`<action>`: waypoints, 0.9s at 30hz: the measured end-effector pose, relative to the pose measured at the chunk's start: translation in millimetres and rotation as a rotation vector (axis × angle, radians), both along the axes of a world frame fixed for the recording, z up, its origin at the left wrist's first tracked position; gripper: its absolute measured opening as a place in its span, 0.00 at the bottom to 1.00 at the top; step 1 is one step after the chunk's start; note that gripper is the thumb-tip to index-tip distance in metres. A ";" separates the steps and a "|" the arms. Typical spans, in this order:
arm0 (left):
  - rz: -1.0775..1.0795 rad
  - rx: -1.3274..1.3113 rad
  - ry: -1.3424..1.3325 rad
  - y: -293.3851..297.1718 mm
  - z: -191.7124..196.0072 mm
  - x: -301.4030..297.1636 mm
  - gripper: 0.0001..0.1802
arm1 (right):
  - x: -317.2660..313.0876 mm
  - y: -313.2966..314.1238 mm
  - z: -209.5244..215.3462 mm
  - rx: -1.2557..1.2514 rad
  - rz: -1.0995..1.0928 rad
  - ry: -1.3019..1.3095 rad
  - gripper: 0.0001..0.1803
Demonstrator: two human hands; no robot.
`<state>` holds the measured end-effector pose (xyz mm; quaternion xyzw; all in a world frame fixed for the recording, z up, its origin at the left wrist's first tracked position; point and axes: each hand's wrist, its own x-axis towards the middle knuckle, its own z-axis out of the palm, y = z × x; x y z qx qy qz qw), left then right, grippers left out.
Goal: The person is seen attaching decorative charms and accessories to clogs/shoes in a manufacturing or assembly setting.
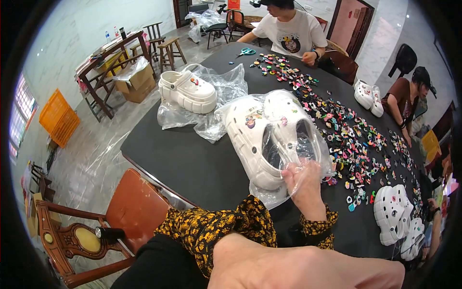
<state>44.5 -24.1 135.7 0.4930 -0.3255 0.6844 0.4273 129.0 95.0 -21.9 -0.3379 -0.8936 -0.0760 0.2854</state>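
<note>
A pair of white clogs (247, 139) with small charms lies inside a clear plastic bag (325, 156) on the dark table. My right hand (304, 185) is closed on the near end of this bag, beside the clogs' heels. Close to the camera, my left hand (308, 267) crosses the lower edge; its fingers cannot be made out. Both cuffs are black with a yellow flower pattern. Farther left on the table, another white clog (192, 94) rests on a crumpled clear plastic bag (231, 79).
Many colourful shoe charms (351, 139) spread over the dark table (178, 159). More white clogs (392, 212) stand at the right, others (368, 96) farther back. Teal scissors (246, 51) lie at the far edge. Two people sit around the table. A wooden chair (134, 207) is at my left.
</note>
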 end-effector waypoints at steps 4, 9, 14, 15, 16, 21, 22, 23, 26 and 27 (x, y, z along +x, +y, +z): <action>-0.007 -0.002 -0.013 2.4 1.4 -4.8 0.28 | 5.0 1.8 -1.4 -0.027 -0.009 -0.014 0.14; 0.003 -0.012 -0.017 3.4 3.0 -1.1 0.28 | 0.5 -1.6 2.6 -0.108 -0.031 -0.050 0.15; -0.005 -0.011 -0.030 5.2 5.0 1.2 0.27 | -8.8 -10.0 34.2 -0.067 -0.036 -0.037 0.15; -0.007 -0.006 -0.027 6.6 5.6 6.1 0.27 | 11.5 2.5 2.2 -0.061 -0.033 -0.020 0.15; 0.001 -0.006 -0.030 6.7 5.5 0.8 0.27 | 5.9 1.7 2.3 -0.051 -0.028 -0.025 0.13; -0.072 -0.614 0.627 -3.6 5.6 -49.7 0.27 | 10.0 3.2 -8.0 -0.152 0.033 0.076 0.12; -0.041 -0.665 0.576 -0.1 0.3 -49.7 0.24 | 12.2 3.3 -10.3 -0.198 0.060 0.139 0.12; -0.010 -0.714 0.526 4.0 -5.5 -49.5 0.21 | 15.3 3.6 -12.3 -0.243 0.087 0.202 0.12; 0.111 -0.847 0.613 18.4 -20.8 -68.3 0.15 | 15.8 6.0 -28.2 -0.405 0.198 0.407 0.11; 0.226 -0.889 0.655 22.2 -23.9 -73.7 0.12 | 16.5 5.3 -27.6 -0.453 0.233 0.473 0.11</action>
